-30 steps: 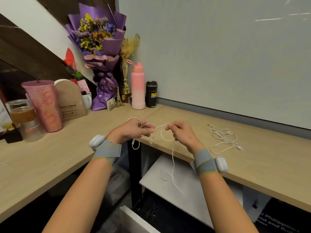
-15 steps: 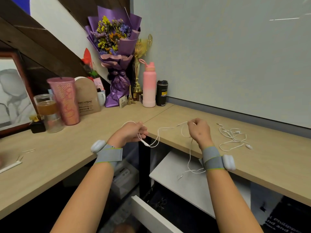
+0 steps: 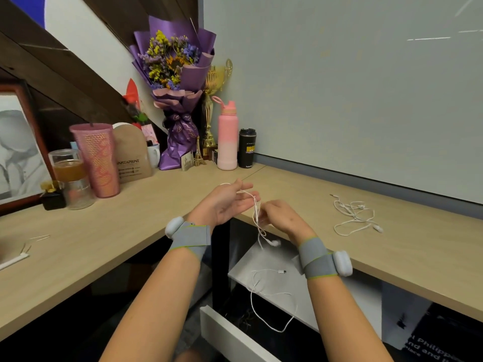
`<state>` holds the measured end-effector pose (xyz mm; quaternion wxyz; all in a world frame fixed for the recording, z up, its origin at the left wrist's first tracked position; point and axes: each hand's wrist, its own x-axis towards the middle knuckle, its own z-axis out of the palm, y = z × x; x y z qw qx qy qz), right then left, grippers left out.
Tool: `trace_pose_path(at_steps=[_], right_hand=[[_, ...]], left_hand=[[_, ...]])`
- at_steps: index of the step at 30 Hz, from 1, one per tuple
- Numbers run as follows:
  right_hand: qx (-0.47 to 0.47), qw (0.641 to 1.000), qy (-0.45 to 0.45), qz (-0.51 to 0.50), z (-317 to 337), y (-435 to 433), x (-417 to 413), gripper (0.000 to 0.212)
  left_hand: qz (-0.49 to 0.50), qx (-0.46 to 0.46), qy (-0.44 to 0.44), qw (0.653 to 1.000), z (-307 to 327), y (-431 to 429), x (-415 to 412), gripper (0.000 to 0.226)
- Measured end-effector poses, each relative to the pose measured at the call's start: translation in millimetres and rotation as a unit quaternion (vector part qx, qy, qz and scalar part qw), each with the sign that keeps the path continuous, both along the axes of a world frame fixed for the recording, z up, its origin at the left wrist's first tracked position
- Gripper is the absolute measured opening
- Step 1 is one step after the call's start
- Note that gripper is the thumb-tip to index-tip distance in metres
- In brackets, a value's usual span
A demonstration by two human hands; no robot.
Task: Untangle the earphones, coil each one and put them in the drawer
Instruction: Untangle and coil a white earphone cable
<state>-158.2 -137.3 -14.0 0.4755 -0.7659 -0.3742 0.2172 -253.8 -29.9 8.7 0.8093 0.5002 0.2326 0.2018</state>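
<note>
My left hand (image 3: 230, 205) is held palm up above the desk corner, fingers straight, with the white earphone cable (image 3: 255, 218) draped over them. My right hand (image 3: 281, 218) is close beside it, fingers curled and pinching the same cable. The rest of that cable hangs down in loops (image 3: 271, 296) over the open white drawer (image 3: 235, 335), an earbud dangling under my right wrist. A second white earphone (image 3: 352, 214) lies tangled on the desk to the right of my hands.
At the back corner stand a pink bottle (image 3: 228, 137), a black tumbler (image 3: 247, 148), a purple bouquet (image 3: 175, 95) and a trophy. A pink cup (image 3: 96, 160), a glass jar and a picture frame sit on the left. A grey shelf (image 3: 274, 278) lies under the desk.
My hands came together from being spread apart. My left hand opened palm up with the cable across its fingers, and the cable's hanging end dropped lower toward the drawer.
</note>
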Motion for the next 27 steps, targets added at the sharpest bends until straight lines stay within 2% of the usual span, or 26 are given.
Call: trace_pose_path(at_steps=[1, 4, 5, 7, 10, 13, 17, 24, 27], right_hand=[[0.029, 0.999, 0.025, -0.012, -2.0, -0.4, -1.0, 0.03], [0.072, 0.989, -0.059, -0.112, -6.1, 0.5, 0.9, 0.027], [0.097, 0.985, -0.061, -0.13, -5.2, 0.3, 0.6, 0.025], [0.132, 0.978, -0.069, -0.144, -2.9, 2.4, 0.5, 0.016], [0.089, 0.983, -0.125, -0.102, -2.2, 6.9, -1.2, 0.012], [0.08, 0.99, -0.091, -0.071, -3.8, 10.9, -1.3, 0.015], [0.064, 0.996, -0.044, -0.051, -5.5, 13.7, 1.2, 0.006], [0.05, 0.999, -0.017, -0.014, -0.4, 15.2, -2.9, 0.016], [0.066, 0.996, 0.018, -0.049, 9.3, 10.7, 5.1, 0.023]], left_hand=[[0.013, -0.009, -0.013, 1.0, 0.3, -0.5, 3.2, 0.041], [0.037, -0.021, -0.036, 0.998, 1.5, 0.3, 9.3, 0.041], [0.04, -0.026, -0.042, 0.998, 1.5, 0.4, 10.5, 0.041], [0.042, -0.039, -0.053, 0.997, 1.8, 0.5, 12.3, 0.041], [0.043, -0.05, -0.064, 0.996, 3.0, -0.4, 14.3, 0.041], [0.044, -0.053, -0.072, 0.995, 4.4, -0.8, 14.0, 0.045], [0.056, -0.069, -0.091, 0.992, 6.7, 0.6, 9.2, 0.047], [0.058, -0.103, -0.132, 0.984, 3.1, 6.1, 7.3, 0.046], [0.087, -0.051, -0.075, 0.992, -6.6, 13.5, 5.0, 0.04]])
